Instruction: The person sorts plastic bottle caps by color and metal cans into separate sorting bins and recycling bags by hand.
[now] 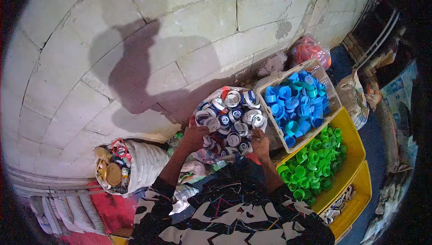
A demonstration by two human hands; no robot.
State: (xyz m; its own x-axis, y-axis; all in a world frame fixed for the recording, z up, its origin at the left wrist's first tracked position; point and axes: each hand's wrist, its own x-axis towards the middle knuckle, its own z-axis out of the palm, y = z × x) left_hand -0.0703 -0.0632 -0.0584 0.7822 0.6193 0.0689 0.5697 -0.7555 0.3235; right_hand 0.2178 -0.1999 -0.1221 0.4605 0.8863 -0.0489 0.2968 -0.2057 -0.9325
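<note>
In front of me stands an open bag full of crushed drink cans (233,140), mostly silver, blue and white. At the bag's left rim, my left hand (195,138) is closed with its fingers curled on the edge. My right hand (260,144) is closed on the opposite side, its fingers at the rim beside the cans. The bag's plastic edge (203,156) shows near my left wrist. My palms and the undersides of both hands are hidden.
To the right are a white crate (333,81) of blue caps (299,105), a yellow crate (355,148) of green caps (315,164), and another yellow bin (360,200). A white sack (150,166) of mixed items stands left. A block wall (202,24) rises behind.
</note>
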